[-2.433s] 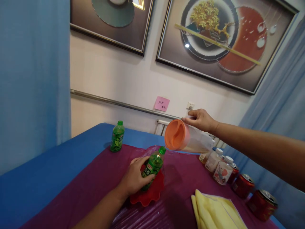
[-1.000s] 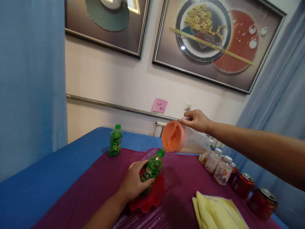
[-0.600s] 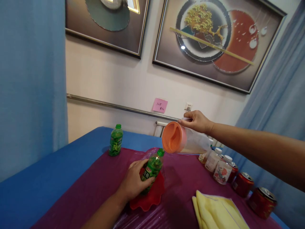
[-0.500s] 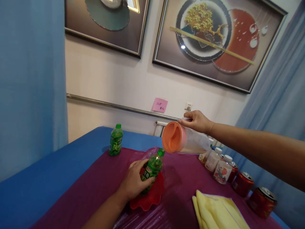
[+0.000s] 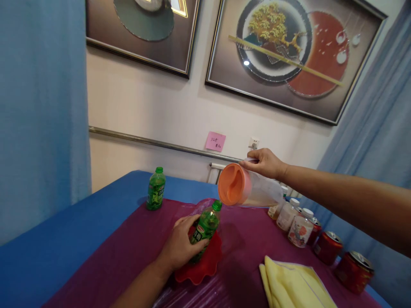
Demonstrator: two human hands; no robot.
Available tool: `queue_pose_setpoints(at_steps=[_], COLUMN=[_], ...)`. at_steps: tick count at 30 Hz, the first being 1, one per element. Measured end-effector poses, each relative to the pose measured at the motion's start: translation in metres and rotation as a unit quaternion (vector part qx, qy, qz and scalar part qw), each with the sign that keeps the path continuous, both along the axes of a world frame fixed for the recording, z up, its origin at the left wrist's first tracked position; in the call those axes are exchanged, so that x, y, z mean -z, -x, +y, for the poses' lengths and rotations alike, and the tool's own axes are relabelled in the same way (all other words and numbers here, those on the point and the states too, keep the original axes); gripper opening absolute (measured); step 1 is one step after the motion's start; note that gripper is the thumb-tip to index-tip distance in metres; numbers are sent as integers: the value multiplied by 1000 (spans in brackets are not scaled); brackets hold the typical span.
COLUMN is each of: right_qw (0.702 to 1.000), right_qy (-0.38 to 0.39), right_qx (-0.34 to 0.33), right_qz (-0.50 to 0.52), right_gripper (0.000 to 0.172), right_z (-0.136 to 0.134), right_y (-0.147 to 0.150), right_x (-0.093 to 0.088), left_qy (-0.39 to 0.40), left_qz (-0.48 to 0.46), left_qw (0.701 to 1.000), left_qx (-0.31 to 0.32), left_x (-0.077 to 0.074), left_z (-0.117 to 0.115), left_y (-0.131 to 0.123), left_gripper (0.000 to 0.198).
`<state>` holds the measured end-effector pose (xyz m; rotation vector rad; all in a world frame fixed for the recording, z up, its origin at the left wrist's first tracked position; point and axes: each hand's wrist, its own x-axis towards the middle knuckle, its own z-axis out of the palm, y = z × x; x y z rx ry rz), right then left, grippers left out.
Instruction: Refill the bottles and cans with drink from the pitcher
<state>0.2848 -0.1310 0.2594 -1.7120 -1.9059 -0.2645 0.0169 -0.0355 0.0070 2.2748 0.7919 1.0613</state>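
Note:
My left hand [image 5: 183,244] is wrapped round a green-labelled bottle [image 5: 206,226], which tilts a little to the right over a red scalloped dish [image 5: 207,267]. Its green top is at the lip of a pitcher [image 5: 261,190]. That pitcher is translucent with an orange lid [image 5: 231,185], tipped nearly on its side, lid toward the bottle. My right hand [image 5: 265,162] grips it by the handle from above. Some pale liquid shows along its lower side; whether any flows out I cannot make out. The bottle's base is partly hidden by my fingers.
Another green bottle [image 5: 156,189] stands at the back left. A folded yellow cloth [image 5: 293,282] lies at front right. Along the right edge are white-capped bottles [image 5: 301,229] and red cans [image 5: 355,271]. A purple plastic sheet [image 5: 128,256] covers part of the blue table [image 5: 64,239].
Both hands, the bottle and the pitcher hold almost the same positions. Only a very slight shift of the view shows.

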Motion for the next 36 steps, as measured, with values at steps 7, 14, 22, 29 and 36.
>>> queue_pose_setpoints(at_steps=[7, 14, 22, 29, 36], right_qw=[1000, 1000, 1000, 1000, 1000], right_qy=[0, 2, 12, 7, 1], right_qx=[2, 1, 2, 1, 3], right_qz=[-4, -12, -10, -5, -18], right_gripper=[56, 57, 57, 60, 55], right_z=[0, 0, -1, -1, 2], right_y=[3, 3, 3, 3, 3], right_x=[0, 0, -1, -1, -1], left_qy=[5, 6, -2, -3, -2], left_qz=[2, -1, -6, -7, 3], left_qw=[1000, 1000, 1000, 1000, 1000], left_qx=[1, 6, 10, 6, 0], left_x=[-1, 1, 0, -2, -2], left_z=[-1, -1, -1, -2, -3], left_y=[-1, -1, 0, 0, 1], left_gripper=[65, 65, 64, 64, 64])
